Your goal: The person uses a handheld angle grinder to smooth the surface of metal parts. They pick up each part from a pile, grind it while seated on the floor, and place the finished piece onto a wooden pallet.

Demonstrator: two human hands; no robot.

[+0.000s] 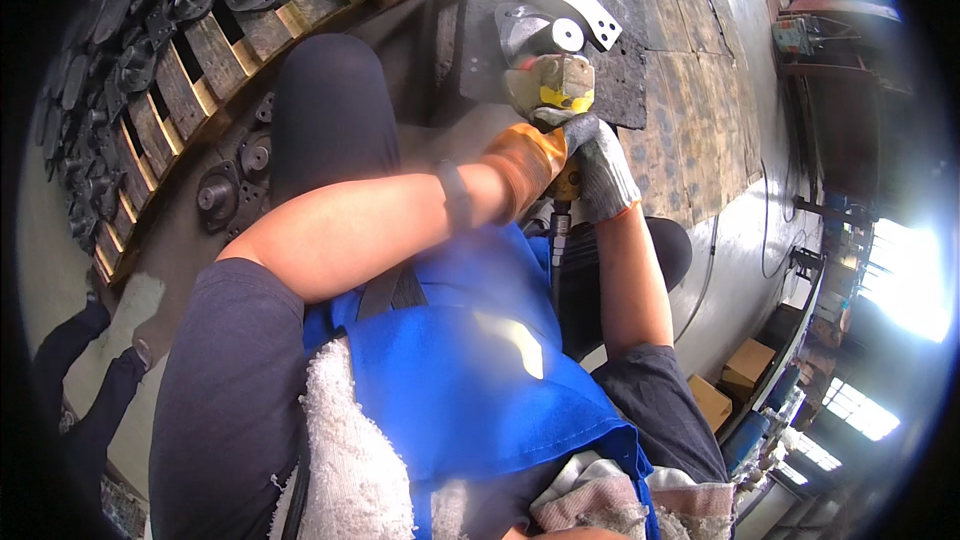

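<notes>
Both my hands grip an air grinder, its yellow body showing below my gloves and a metal coupling and hose running back towards my lap. My left hand, in an orange and grey glove, is closed round it from the left. On the right side, my right hand in a grey knit glove is wrapped about the same tool. A worn guard-like head with a yellow patch sits just beyond my fingers. It is close to a metal part with a round boss; whether they touch is hidden.
A flat steel plate with holes lies on the dark bench. Wooden boards extend to the right. At left, a wooden pallet carries many metal parts; more castings rest on the floor. Another person's legs show far left.
</notes>
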